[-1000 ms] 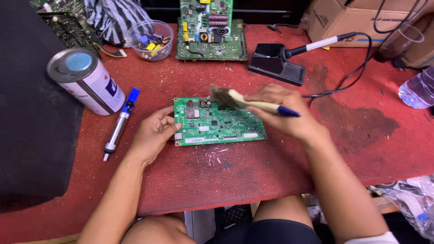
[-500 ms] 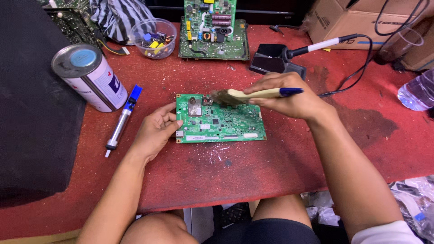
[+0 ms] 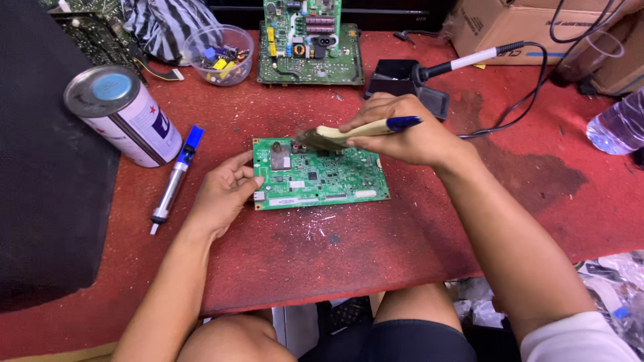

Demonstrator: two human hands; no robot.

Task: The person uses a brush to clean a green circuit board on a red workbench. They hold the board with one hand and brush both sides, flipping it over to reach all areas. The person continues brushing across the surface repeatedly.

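Observation:
A green circuit board [image 3: 320, 175] lies flat on the red table [image 3: 349, 248]. My left hand [image 3: 225, 193] rests at the board's left edge, thumb touching it and fingers curled. My right hand [image 3: 409, 134] grips a flat paintbrush [image 3: 349, 133] with a pale handle and a blue tip. Its dark bristles touch the board's upper left area near a metal-shielded part.
A tilted metal can [image 3: 124, 115] and a blue-tipped desoldering pump [image 3: 176, 177] lie left. At the back stand a plastic bowl of small parts [image 3: 218, 53], a second green board [image 3: 310, 41] and a soldering iron [image 3: 463, 62] on its stand. A water bottle [image 3: 617, 127] is at right.
My right hand has swung the brush handle up and to the right, with the bristles still at the board's upper left. The left hand stays at the board's edge.

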